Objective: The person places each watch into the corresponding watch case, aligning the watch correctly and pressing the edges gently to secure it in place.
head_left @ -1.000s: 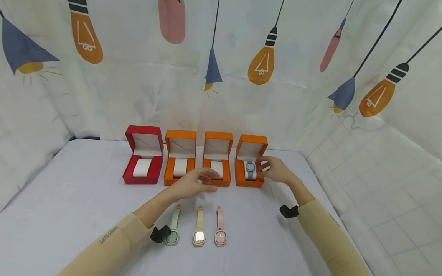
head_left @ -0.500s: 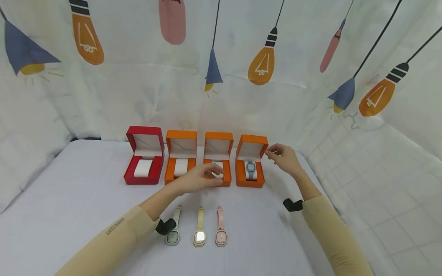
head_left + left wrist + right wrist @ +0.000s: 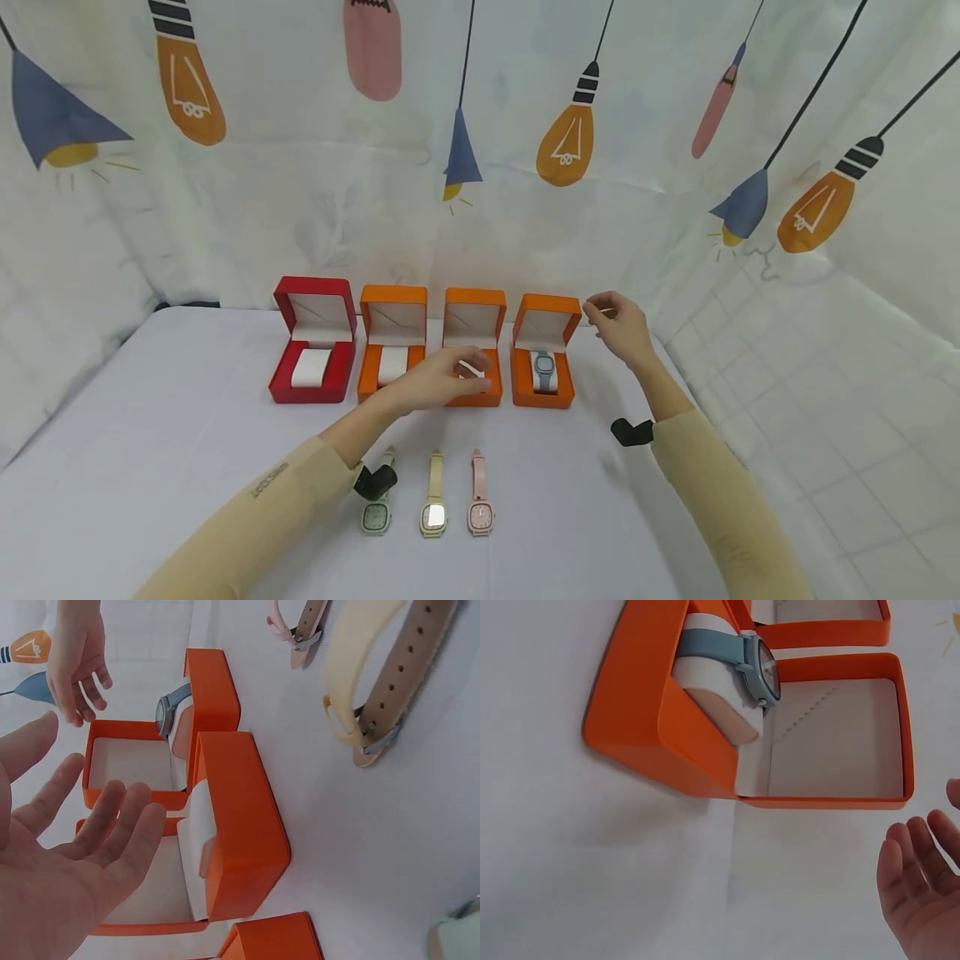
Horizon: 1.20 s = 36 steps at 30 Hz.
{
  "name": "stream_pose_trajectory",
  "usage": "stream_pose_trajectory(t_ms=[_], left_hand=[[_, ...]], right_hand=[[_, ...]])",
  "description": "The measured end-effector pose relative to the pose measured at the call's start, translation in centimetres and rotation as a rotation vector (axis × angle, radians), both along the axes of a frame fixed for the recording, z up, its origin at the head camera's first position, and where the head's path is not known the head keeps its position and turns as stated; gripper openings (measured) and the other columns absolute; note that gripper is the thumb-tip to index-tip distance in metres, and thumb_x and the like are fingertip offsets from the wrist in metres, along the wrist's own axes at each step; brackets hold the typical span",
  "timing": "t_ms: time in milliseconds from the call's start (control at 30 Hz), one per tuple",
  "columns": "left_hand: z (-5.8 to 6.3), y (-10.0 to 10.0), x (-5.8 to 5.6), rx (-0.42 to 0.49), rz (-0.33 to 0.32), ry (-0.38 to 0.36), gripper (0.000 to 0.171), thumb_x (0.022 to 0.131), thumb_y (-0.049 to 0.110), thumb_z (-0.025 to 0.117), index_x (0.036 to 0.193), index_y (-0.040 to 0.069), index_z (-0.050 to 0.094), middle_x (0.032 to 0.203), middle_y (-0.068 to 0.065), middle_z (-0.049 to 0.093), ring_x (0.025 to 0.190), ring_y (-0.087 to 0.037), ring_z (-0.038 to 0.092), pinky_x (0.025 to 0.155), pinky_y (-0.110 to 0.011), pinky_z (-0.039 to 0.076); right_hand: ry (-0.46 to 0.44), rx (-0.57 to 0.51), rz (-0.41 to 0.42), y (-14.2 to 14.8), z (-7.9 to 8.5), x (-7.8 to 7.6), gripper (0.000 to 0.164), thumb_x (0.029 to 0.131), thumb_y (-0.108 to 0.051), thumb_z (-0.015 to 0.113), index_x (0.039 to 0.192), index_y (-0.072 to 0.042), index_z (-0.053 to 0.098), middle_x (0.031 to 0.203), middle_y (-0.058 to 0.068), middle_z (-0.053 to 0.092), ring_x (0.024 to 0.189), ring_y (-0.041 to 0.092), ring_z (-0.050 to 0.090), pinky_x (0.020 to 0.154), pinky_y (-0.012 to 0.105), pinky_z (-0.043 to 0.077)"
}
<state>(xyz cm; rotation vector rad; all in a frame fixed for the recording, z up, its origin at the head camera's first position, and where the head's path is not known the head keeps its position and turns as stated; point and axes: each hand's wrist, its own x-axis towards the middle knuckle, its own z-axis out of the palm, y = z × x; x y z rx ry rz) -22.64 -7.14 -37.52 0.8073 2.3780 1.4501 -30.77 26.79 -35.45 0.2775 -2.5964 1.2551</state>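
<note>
My right hand (image 3: pixel 621 327) is just right of the raised lid of the rightmost orange watch box (image 3: pixel 543 402). Its fingers bend loosely and hold nothing; the right wrist view has them apart from the lid. Inside that box a blue-grey watch (image 3: pixel 544 367) is wrapped round a white cushion (image 3: pixel 716 697). Over the neighbouring open orange box (image 3: pixel 474 401) hovers my left hand (image 3: pixel 435 382), fingers spread and nothing in them. It partly covers that box's white cushion (image 3: pixel 199 829). A green watch (image 3: pixel 376 517), a yellow watch (image 3: pixel 432 517) and a pink watch (image 3: pixel 480 517) lie in front.
Another open orange box (image 3: pixel 393 310) and an open red box (image 3: pixel 313 286) stand to the left, both with bare white cushions. All boxes are in one row near the back of the white-covered table (image 3: pixel 187 433). A patterned cloth (image 3: pixel 495 242) hangs behind.
My right hand has left the blue-grey watch's box, moving up and right to beside its lid. My left hand has drifted slightly right and up over the neighbouring box.
</note>
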Motion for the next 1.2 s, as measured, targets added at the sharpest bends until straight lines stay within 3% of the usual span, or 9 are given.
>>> stream_pose_trajectory(t_ms=[233,500,900,1200], left_hand=[[0.4,0.7,-0.4,0.039,0.006,-0.003,0.038,0.1,0.02,0.07,0.132,0.0,0.062,0.13,-0.018,0.062,0.114,-0.03,0.062,0.096,-0.041,0.054],[0.5,1.9,-1.0,0.026,0.076,0.037,0.036,0.1,0.024,0.07,0.133,0.012,0.064,0.129,-0.005,0.063,0.116,-0.026,0.059,0.091,-0.037,0.055],[-0.6,3.7,-2.1,0.075,0.178,0.082,0.036,0.102,0.027,0.066,0.135,0.012,0.062,0.131,-0.006,0.063,0.118,-0.026,0.06,0.093,-0.04,0.056],[-0.7,4.8,-2.8,0.08,0.174,0.101,0.04,0.104,0.029,0.064,0.14,0.011,0.058,0.138,-0.014,0.059,0.121,-0.027,0.059,0.093,-0.04,0.056]], right_hand=[[-0.061,-0.003,-0.027,-0.5,0.4,-0.5,0.044,0.105,-0.031,0.06,0.136,0.0,0.057,0.133,0.016,0.059,0.115,0.033,0.06,0.09,0.045,0.055],[-0.146,0.052,0.03,-1.2,0.6,-1.1,0.052,0.109,-0.034,0.05,0.149,0.0,0.047,0.149,0.02,0.049,0.131,0.04,0.052,0.103,0.055,0.049],[-0.168,0.067,0.085,-2.1,0.3,-1.9,0.045,0.11,-0.03,0.05,0.144,0.001,0.053,0.143,0.02,0.054,0.12,0.038,0.061,0.095,0.048,0.055],[-0.175,0.072,0.089,-2.3,0.2,-1.8,0.045,0.11,-0.026,0.051,0.145,0.002,0.05,0.143,0.023,0.053,0.126,0.041,0.058,0.098,0.05,0.053]])
